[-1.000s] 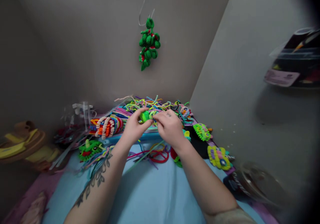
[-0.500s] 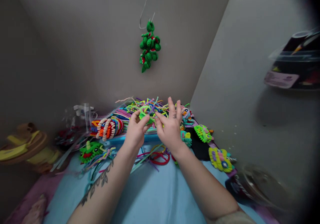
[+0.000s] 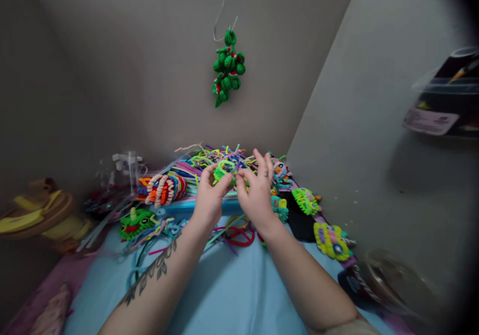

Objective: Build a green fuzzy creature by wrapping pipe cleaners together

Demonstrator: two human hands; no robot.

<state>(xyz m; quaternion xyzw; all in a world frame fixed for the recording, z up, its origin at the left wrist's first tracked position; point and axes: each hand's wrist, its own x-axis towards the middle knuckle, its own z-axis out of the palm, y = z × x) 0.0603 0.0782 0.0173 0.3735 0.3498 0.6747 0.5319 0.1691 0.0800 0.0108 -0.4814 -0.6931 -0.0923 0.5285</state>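
My left hand (image 3: 210, 191) is closed on a bright green pipe-cleaner piece (image 3: 223, 170), bent into loops, gripped between thumb and fingers. Close beside it, my right hand (image 3: 258, 188) pinches with thumb and index finger at the piece's right side, its other fingers raised and apart. What lies between those fingertips is too small to make out. Both hands are above a blue tray (image 3: 187, 207) heaped with loose pipe cleaners (image 3: 179, 172) in many colours.
Pipe-cleaner figures surround the tray: a striped orange one (image 3: 162, 190), a green horned one (image 3: 136, 223), and yellow-green ones (image 3: 331, 240) at right. A green-and-red bundle (image 3: 229, 68) hangs on the back wall. A lidded container (image 3: 392, 275) stands right, a brown-and-yellow object (image 3: 37, 215) left.
The whole view has shifted slightly, so things appear a little further right. Both hands keep hold close together, and the green piece has turned a little.
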